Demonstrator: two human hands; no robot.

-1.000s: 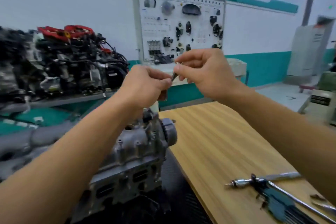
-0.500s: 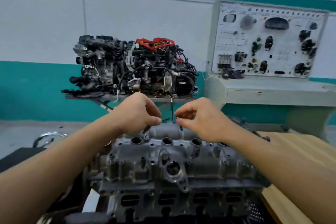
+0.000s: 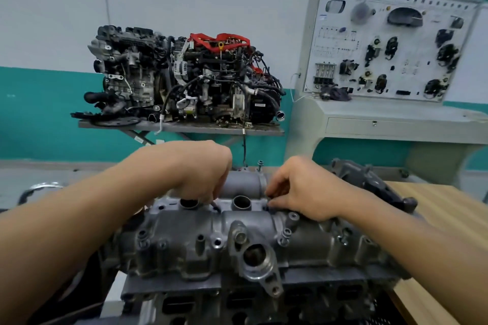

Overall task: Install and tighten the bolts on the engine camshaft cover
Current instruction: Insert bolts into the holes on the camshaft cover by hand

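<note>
L hand (image 3: 198, 174) grip pinching slim dark bolt (image 3: 215, 206), R hand (image 3: 303, 190) likewise, rough cast-metal cover (image 3: 264, 228)

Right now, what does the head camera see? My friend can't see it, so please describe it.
A person's left hand pinches a bolt and the right hand pinches a second bolt, both at the top of a grey camshaft cover. Behind, a full engine sits on a metal shelf beside a white board of car parts.
</note>
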